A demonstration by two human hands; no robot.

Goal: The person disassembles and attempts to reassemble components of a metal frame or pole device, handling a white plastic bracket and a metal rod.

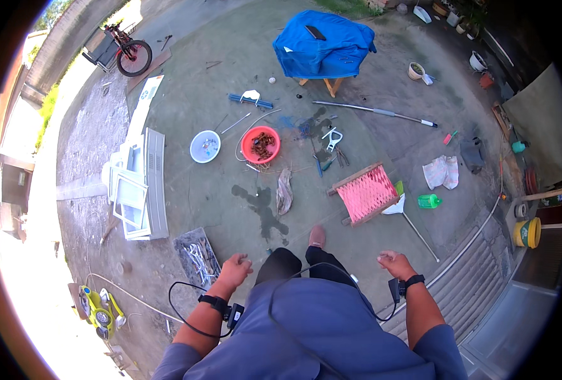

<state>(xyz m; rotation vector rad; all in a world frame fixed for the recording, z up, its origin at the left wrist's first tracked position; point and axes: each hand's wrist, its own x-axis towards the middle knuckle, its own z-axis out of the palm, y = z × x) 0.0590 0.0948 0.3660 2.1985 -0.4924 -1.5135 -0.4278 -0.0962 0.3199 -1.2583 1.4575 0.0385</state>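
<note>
My left hand hangs beside my left thigh, fingers loosely bent and a little apart, with nothing in it. Just left of it lies a dark tray filled with metal tools. My right hand is held out to the right of my legs, empty, its fingers slightly curled but not closed. Ahead of that hand stands a low stool with a pink woven seat. Both wrists carry black straps with small devices and cables. A crumpled greyish cloth lies on the ground ahead of my feet.
Farther ahead are a red basin with brown pieces, a white basin, a long pole and a blue-covered table. White frames lie left. A long-handled dustpan, green bottle and yellow bucket are right.
</note>
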